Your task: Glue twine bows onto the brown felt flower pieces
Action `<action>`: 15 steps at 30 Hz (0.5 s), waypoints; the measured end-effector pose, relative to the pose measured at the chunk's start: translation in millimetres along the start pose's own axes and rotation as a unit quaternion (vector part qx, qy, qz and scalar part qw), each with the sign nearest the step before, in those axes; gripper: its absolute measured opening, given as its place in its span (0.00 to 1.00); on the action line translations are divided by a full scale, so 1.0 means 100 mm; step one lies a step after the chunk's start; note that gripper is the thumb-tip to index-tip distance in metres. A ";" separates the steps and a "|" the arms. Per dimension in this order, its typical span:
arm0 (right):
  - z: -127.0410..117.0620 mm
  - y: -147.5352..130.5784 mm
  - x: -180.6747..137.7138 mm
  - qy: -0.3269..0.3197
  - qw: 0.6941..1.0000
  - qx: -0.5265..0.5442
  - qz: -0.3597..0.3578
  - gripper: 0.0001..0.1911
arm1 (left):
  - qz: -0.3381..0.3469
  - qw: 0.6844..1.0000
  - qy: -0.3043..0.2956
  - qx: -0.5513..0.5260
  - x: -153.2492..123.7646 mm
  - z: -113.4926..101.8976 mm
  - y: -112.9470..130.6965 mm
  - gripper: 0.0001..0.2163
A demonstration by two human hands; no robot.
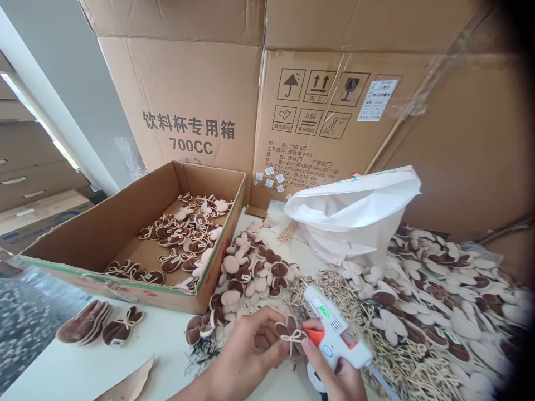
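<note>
My left hand (246,351) is closed round a small brown plush bunny-ear piece (288,329) with a cream string bow on it. My right hand (334,373) grips a white glue gun (334,326) with an orange nozzle, and its index finger presses on the bow. Both hands hover over a white table (167,340) near its front edge. A heap of brown and pink plush pieces (251,273) lies just behind my hands.
An open low cardboard box (125,234) holds several finished pieces at left. A white plastic bag (351,217) stands behind. Cream string bows (409,356) and more plush pieces (443,289) cover the right side. Tall cardboard cartons (259,111) form the back wall. Two loose pieces (100,328) lie at left.
</note>
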State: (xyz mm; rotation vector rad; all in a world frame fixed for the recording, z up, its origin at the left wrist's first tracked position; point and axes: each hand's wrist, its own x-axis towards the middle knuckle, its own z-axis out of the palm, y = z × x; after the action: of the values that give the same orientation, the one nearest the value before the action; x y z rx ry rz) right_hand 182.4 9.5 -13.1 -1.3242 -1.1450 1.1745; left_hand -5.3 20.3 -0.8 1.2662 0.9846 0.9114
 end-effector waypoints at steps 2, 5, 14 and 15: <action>-0.01 0.01 0.01 0.006 1.000 -0.002 -0.010 0.23 | 0.001 1.000 0.008 -0.023 0.02 -0.03 -0.01 0.12; -0.03 0.07 0.00 0.004 1.000 0.002 0.005 0.24 | 0.001 0.998 0.035 -0.050 0.05 -0.07 -0.04 0.13; -0.15 0.26 -0.06 -0.039 0.998 -0.027 -0.029 0.22 | 0.018 0.982 0.135 -0.130 0.10 -0.10 -0.07 0.15; -0.15 0.25 -0.07 -0.051 0.997 -0.040 -0.044 0.22 | 0.021 0.980 0.146 -0.131 0.10 -0.11 -0.07 0.15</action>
State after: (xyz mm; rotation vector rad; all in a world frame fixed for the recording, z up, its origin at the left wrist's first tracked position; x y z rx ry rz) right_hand 197.9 0.0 -37.2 -1.2728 -1.3226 1.1533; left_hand -11.9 33.0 -8.9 0.9504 1.0287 1.2427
